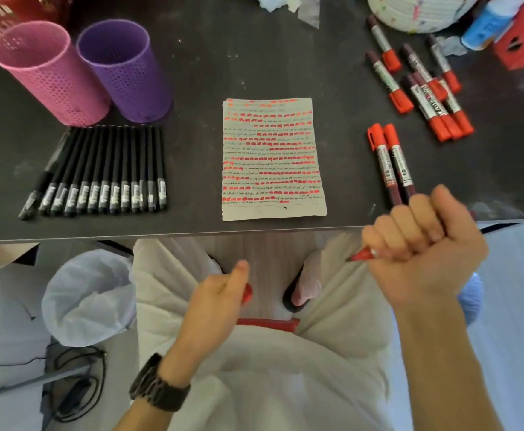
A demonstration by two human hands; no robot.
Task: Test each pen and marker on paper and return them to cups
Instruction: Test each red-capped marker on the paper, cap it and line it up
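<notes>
My right hand (422, 244) – fist closed around red marker (362, 254), bare tip pointing left, below table edge. My left hand (220, 297) curled around red cap (247, 293), over lap. Dark table (192, 73): paper (273, 158) in middle, full of red and black strokes. Row of black pens (99, 172) left of it, near pink cup (49, 73) and purple cup (124, 70), both upright. Pair of markers (392, 163) just beside my right hand, heap of markers (425, 88) further back. Under table — bin with white bag (88, 297), cables (77, 384) on floor.

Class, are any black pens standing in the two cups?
No, the black pens lie in a row on the table before the pink cup and purple cup.
</notes>
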